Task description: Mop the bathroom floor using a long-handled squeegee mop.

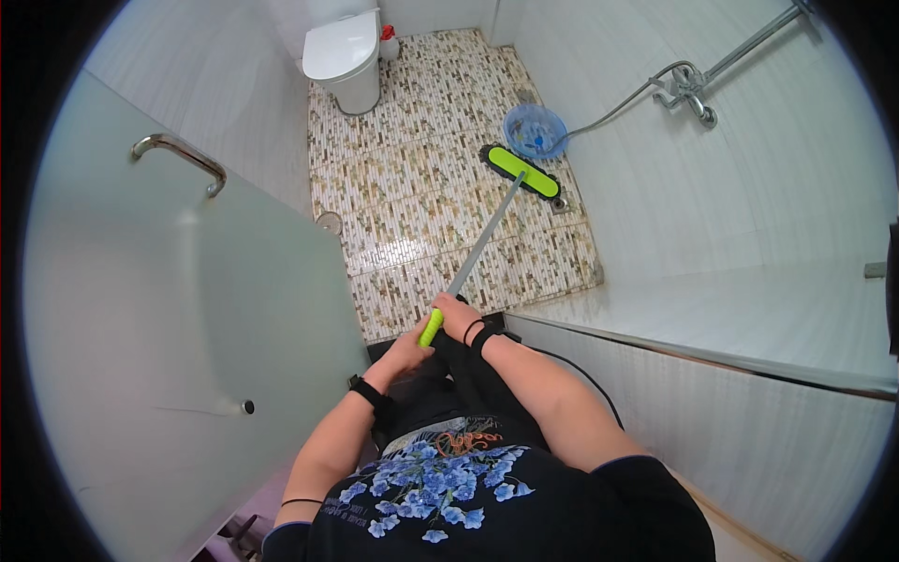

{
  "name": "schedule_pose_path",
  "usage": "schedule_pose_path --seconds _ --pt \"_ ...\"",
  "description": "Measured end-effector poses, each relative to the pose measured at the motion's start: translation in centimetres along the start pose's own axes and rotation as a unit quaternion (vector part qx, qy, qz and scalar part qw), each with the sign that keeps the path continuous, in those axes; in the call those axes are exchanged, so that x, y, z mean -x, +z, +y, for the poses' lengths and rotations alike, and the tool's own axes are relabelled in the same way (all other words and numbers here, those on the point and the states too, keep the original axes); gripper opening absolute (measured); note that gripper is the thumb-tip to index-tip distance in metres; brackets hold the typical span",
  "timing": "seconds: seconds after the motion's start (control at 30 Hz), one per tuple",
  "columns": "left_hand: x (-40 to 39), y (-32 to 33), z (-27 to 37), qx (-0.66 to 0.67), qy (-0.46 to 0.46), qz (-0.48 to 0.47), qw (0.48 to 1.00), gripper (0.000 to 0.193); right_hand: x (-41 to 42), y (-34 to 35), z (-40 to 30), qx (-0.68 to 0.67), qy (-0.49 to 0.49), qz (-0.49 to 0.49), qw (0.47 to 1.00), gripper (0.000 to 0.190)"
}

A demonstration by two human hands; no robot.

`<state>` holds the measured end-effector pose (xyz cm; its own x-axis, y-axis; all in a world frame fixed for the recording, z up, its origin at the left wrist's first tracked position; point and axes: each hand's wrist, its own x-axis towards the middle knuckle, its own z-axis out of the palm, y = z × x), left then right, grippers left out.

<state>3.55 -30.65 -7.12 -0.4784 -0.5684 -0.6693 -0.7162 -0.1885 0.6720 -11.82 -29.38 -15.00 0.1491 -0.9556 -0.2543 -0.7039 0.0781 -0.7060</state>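
Both my hands hold a long-handled floor brush. My left hand [408, 353] is wrapped around the lime-green grip [433, 324] at the handle's near end. Just above it, my right hand [456, 316] closes on the handle where the grip meets the grey pole [484, 239]. The pole slants away to the upper right. Its lime-green oval brush head [507, 163], edged with dark bristles, lies on the patterned tile floor [407, 168]. The head is close to a blue plastic basin [516, 144] and a floor drain [560, 205].
A white toilet [344, 49] with its lid down stands at the back left, a red-topped white bottle [390, 46] beside it. From the chrome shower mixer [685, 88], a hose [618, 109] runs into the basin. A frosted glass door [175, 295] with a metal handle [182, 158] is at left.
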Motion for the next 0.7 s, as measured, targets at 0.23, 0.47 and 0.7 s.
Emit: schedule_pose_path --seconds 0.23,0.47,0.7 --pt "6.8 -2.4 -2.8 -0.070 -0.051 0.007 0.996 0.070 1.1 1.7 -6.4 0.064 -0.055 -0.057 0.995 0.013" --pt "17.0 -4.9 -5.0 -0.116 -0.001 0.050 0.992 0.064 2.3 5.2 -11.7 0.178 -0.169 -0.149 0.958 0.012" --pt "26.8 -8.0 -1.4 -0.208 -0.063 0.083 0.973 0.057 2.8 4.5 -17.1 0.192 -0.333 -0.151 0.911 0.022"
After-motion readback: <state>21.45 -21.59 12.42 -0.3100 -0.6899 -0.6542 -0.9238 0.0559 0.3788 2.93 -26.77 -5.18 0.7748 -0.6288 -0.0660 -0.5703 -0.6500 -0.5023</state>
